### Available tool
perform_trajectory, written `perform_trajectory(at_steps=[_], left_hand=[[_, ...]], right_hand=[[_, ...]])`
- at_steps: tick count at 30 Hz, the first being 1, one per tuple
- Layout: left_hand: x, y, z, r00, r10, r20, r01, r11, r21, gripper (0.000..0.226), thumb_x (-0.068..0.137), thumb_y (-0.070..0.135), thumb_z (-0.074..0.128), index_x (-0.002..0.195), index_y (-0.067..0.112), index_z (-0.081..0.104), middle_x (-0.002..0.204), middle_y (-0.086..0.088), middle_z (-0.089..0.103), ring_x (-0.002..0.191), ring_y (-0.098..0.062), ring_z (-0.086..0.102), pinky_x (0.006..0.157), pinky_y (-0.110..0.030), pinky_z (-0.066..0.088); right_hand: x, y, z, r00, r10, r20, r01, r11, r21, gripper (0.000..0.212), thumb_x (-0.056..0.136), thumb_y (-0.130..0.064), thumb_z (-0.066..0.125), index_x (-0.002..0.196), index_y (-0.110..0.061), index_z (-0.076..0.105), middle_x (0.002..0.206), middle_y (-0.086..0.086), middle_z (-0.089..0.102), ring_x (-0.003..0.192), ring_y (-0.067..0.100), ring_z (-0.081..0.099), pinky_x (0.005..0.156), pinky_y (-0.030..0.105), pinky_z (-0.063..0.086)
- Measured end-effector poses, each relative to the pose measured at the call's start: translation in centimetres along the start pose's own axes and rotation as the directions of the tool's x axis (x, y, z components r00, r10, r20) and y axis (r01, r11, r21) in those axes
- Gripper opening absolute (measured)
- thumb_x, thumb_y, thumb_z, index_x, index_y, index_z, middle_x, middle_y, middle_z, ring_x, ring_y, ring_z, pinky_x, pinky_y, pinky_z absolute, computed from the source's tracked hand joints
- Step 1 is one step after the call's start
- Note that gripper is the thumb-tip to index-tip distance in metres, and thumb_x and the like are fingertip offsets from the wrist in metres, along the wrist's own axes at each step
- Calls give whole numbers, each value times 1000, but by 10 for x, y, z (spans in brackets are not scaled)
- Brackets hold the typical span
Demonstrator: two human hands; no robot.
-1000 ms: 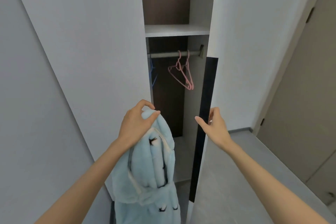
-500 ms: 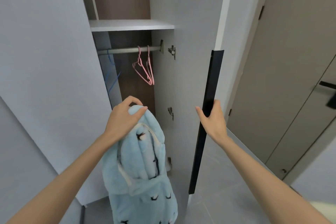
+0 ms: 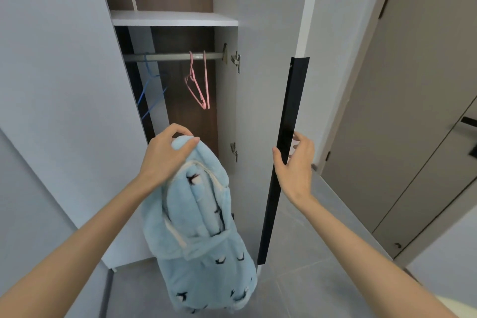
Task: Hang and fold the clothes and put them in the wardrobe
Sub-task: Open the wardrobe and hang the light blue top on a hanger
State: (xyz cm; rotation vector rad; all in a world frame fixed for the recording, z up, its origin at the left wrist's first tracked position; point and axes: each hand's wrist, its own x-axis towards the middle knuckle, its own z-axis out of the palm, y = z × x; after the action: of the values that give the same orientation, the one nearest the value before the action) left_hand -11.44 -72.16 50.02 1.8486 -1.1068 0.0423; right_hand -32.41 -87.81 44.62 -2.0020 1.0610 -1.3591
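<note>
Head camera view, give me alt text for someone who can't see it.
A person's left hand holds a fluffy light-blue garment by its top before an open wardrobe, while the right hand brackets the door's black edge strip, thumb one side, fingers the other. Pink hangers and a blue hanger hang on the rail.

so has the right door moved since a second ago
Yes. The right door has swung open wider: its black handle strip now sits farther right of the rail, uncovering the hinges.

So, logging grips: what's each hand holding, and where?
Left hand grips the fluffy light-blue garment by its top end. Right hand straddles the door's black edge strip; grip cannot be told.
</note>
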Motion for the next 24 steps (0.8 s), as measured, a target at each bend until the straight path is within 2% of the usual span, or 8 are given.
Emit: perform_trajectory(at_steps=[2, 4, 7, 11, 14, 20, 24], left_hand=[[-1, -1, 1, 1000, -7, -8, 7, 1000, 1, 7, 86, 33, 65, 86, 27, 61, 85, 19, 61, 82, 0, 56, 68, -14, 39], [-3, -3, 1, 1000, -18, -15, 18, 1000, 3, 7, 85, 33, 65, 86, 27, 61, 86, 17, 62, 83, -5, 57, 70, -18, 43], [-2, -7, -4, 999, -39, -30, 39, 999, 11, 9, 85, 33, 66, 87, 25, 62, 88, 15, 62, 84, -7, 57, 70, -17, 42], [4, -22, -19, 994, -96, -60, 98, 995, 30, 12, 85, 34, 66, 90, 24, 63, 90, 16, 61, 83, -2, 55, 67, -11, 37], [11, -39, -30, 991, -116, -71, 119, 992, 43, 11, 85, 35, 66, 90, 25, 62, 89, 20, 60, 84, 1, 55, 68, -10, 37], [45, -88, -45, 984, -165, -69, 168, 985, 36, 10, 83, 37, 68, 89, 34, 60, 95, 18, 63, 88, -6, 58, 79, -28, 46], [77, -127, -46, 986, -166, -16, 167, 984, 66, 13, 82, 41, 67, 91, 35, 59, 93, 15, 64, 83, -9, 59, 80, -35, 50]], right_hand=[[-4, -5, -1, 989, -123, -79, 124, 992, 12, 36, 90, -20, 59, 122, -16, 43, 118, -5, 40, 107, 18, 43, 81, 30, 46], [-4, -12, 2, 980, -197, -34, 199, 979, 40, 28, 91, -18, 57, 117, -17, 45, 113, -7, 42, 102, 17, 46, 81, 32, 47], [1, -24, 12, 964, -210, 165, 202, 977, 66, 23, 94, -20, 54, 116, -17, 49, 108, -10, 46, 93, 8, 48, 74, 20, 44], [16, -34, 44, 879, -238, 413, 242, 969, 43, 24, 97, -20, 51, 120, -18, 50, 113, -9, 50, 94, 1, 47, 71, 8, 39], [29, -39, 79, 824, -220, 522, 239, 970, 32, 24, 96, -15, 51, 121, -15, 53, 118, -3, 51, 95, 2, 46, 71, 2, 36], [65, -49, 167, 821, -144, 553, 165, 986, 12, 26, 93, -15, 55, 119, -17, 54, 120, 0, 52, 92, 9, 51, 80, 18, 39], [98, -60, 228, 849, -84, 521, 99, 995, -1, 30, 92, -12, 56, 122, -14, 53, 122, 3, 51, 110, 16, 50, 89, 20, 38]])
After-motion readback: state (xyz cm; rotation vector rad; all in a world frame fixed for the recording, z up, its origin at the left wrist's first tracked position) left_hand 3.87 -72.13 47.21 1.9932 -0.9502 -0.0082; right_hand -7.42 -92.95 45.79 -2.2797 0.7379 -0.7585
